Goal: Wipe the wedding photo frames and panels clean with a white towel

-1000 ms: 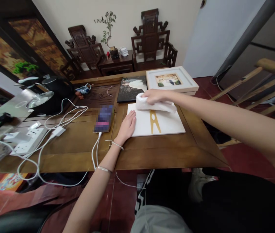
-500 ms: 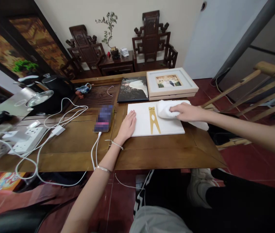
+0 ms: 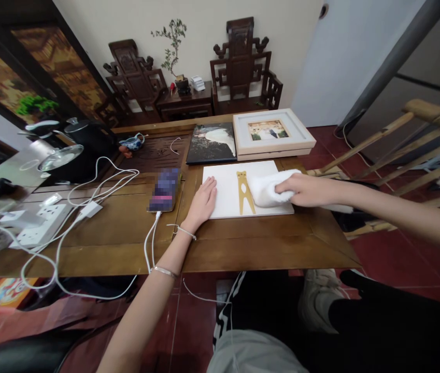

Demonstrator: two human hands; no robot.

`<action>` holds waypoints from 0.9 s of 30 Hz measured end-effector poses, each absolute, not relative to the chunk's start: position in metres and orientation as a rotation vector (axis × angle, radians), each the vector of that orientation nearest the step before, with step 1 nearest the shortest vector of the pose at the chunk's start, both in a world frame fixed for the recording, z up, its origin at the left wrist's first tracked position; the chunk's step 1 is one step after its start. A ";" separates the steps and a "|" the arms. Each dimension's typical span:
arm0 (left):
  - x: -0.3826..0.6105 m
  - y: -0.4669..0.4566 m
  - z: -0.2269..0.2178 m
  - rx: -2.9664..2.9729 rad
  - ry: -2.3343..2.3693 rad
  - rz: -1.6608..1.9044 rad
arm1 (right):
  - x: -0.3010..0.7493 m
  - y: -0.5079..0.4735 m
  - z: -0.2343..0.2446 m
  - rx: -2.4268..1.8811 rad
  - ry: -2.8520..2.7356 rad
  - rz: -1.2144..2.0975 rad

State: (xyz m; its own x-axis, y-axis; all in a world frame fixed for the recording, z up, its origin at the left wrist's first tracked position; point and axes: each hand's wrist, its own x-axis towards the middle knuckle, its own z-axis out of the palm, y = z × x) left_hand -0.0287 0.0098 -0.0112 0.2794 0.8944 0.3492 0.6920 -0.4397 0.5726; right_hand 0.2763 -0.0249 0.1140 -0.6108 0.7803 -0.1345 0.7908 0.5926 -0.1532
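Note:
A white board (image 3: 223, 199) with a gold, cat-headed figure (image 3: 242, 177) on it lies flat near the table's front edge. My left hand (image 3: 203, 199) rests flat on the board's left edge, fingers stretched out. My right hand (image 3: 297, 189) grips a bunched white cloth (image 3: 266, 190), which is pressed on the board's right part, beside the gold figure. A loose end of the cloth trails to the right beneath my wrist. The hand and cloth hide the board's right side.
Behind the board stand a dark photo panel (image 3: 212, 142) and a light framed photo (image 3: 272, 132). On the left lie a phone (image 3: 164, 190), white cables, a power strip (image 3: 41, 225) and a black kettle (image 3: 87, 137). A wooden chair (image 3: 422, 134) stands at the right.
My right hand has moved the white cloth toward me and slightly right across the board. My left hand stays in place on the board.

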 end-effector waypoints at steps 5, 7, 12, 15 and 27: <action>-0.029 0.009 -0.009 2.255 1.448 0.908 | 0.279 0.032 0.113 1.221 2.779 -0.502; -0.029 0.009 -0.009 2.252 1.453 0.906 | 0.280 0.051 0.113 1.253 2.780 -0.527; -0.030 0.009 -0.009 2.249 1.458 0.901 | 0.276 0.077 0.110 1.312 2.779 -0.546; -0.030 0.009 -0.009 2.248 1.458 0.903 | 0.275 0.073 0.106 1.358 2.772 -0.462; -0.029 0.010 -0.011 2.254 1.474 0.903 | 0.280 -0.038 0.097 1.241 2.863 -0.570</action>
